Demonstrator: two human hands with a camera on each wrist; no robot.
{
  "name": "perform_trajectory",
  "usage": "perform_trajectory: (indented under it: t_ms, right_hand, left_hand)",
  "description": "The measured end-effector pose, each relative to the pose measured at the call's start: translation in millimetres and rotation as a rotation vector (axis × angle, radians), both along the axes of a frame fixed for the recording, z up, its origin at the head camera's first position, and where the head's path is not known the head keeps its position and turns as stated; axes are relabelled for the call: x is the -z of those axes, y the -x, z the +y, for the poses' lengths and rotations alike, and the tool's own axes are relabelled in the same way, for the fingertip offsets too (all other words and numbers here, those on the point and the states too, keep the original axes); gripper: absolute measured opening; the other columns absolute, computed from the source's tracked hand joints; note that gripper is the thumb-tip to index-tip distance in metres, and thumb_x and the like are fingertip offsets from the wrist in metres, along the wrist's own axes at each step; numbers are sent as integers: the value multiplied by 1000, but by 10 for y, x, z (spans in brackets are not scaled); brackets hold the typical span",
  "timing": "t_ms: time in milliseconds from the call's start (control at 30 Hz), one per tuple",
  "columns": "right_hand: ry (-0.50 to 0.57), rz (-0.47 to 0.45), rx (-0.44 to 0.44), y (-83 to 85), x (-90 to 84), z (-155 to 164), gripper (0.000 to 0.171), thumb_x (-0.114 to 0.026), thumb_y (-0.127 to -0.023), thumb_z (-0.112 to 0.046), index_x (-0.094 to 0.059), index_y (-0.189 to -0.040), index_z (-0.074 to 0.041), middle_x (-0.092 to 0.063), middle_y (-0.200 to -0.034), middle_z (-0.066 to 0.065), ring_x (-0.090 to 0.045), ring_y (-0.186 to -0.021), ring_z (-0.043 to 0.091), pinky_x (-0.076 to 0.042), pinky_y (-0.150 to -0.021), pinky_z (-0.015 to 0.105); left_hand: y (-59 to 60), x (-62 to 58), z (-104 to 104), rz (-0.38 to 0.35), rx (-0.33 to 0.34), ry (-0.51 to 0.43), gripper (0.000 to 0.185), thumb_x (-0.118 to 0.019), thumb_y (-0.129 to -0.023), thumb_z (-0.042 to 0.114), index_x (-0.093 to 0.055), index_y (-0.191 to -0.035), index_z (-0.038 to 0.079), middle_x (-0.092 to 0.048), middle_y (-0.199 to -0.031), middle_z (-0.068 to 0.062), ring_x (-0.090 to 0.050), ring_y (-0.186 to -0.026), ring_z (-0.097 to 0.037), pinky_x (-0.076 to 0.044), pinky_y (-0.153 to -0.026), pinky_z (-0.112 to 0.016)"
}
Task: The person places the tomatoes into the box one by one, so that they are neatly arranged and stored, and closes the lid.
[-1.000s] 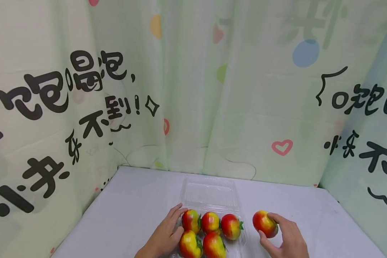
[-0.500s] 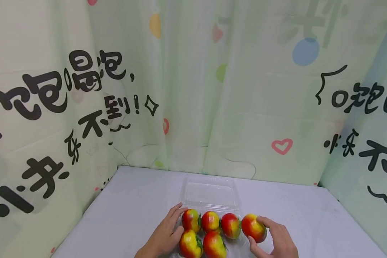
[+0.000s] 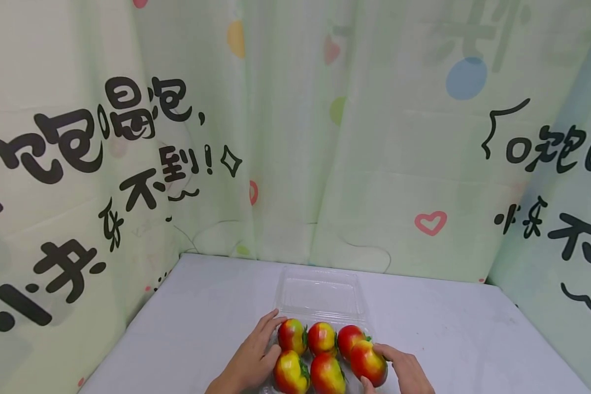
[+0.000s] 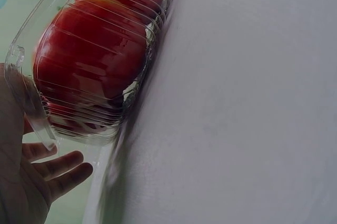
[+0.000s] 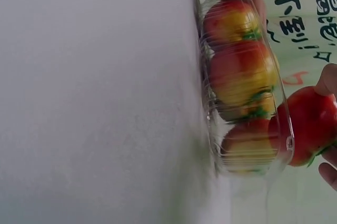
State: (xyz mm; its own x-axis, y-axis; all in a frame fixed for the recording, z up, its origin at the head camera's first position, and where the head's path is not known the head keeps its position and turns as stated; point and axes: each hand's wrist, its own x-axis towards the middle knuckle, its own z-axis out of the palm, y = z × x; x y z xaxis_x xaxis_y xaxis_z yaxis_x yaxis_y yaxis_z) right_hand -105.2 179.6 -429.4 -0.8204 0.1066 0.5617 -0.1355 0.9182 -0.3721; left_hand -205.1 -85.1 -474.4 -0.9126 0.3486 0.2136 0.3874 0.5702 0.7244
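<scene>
Left hand (image 3: 251,358) lies flat; right hand (image 3: 404,372) fingers curl, gripping.

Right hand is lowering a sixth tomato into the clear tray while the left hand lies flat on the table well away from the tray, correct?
Not quite: the head view shows the left hand touching the clear tray at its left edge. The right hand does hold the sixth tomato.

A pale grey tabletop (image 3: 202,317) runs back into a corner hung with light green curtains (image 3: 354,164). They carry big black handwritten-style characters (image 3: 69,148) on the left and on the right (image 3: 561,158), with a pink heart (image 3: 430,224), a blue dot (image 3: 467,81) and a small four-point star outline (image 3: 231,162) scattered between.
</scene>
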Motion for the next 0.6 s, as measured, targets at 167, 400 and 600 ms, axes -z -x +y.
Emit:
perform_trajectory:
  t_ms: [167, 400, 600]
  right_hand:
    - [-6, -40, -12, -1, 62, -29, 60, -89, -59, -30, -60, -110, -18, -59, -96, -8, -52, -82, 6, -57, -69, 31]
    - [18, -103, -24, 38, 119, -30, 56, -89, -60, -33, -63, -107, -17, -61, -95, -9, -52, -82, 5, -58, -70, 29]
    - [60, -154, -7, 8, 101, -57, 60, -89, -57, -38, -62, -107, -19, -61, -95, -8, -55, -83, 7, -59, -70, 31]
  left_hand:
    - [-5, 4, 10, -11, 3, 1, 49, -46, -90, 17, -45, -140, 16, -33, -152, -9, -45, -130, -29, -39, -102, -58]
    - [-4, 4, 26, -18, 0, 3, 50, -46, -91, 17, -44, -140, 15, -32, -152, -10, -44, -131, -30, -38, -102, -58]
    - [-14, -16, 32, -7, -1, 12, 50, -47, -90, 17, -44, -140, 15, -32, -152, -10, -45, -131, -29, -39, -101, -57]
